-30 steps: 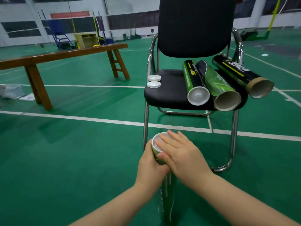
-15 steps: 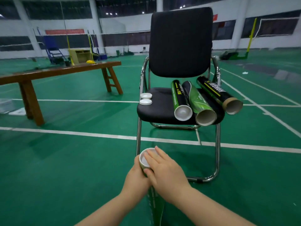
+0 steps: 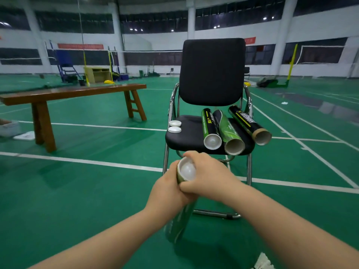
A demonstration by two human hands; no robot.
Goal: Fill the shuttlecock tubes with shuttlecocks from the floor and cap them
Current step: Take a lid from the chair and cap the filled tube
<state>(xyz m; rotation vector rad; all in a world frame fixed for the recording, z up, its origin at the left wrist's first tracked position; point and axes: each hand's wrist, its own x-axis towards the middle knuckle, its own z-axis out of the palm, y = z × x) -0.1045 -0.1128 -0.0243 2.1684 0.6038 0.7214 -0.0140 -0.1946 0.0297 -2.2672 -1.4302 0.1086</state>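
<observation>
A green shuttlecock tube is held upright before me, its white cap on the top end. My left hand grips the tube just under the cap. My right hand wraps the top from the right, fingers curled around the cap's rim. On the black chair lie three more tubes: a capped green one, an uncapped green one and an uncapped black one. Two loose white caps sit on the seat's left edge. A white shuttlecock lies on the floor, bottom right.
A long wooden bench stands to the left of the chair. A white box sits on the floor at the far left. Green court floor with white lines stretches all around; net posts and a blue umpire ladder stand far back.
The view has lifted and the chair now sits farther off. The capped end of the tube has tipped toward me. My right hand has shifted from lying over the cap to curling round its right side.
</observation>
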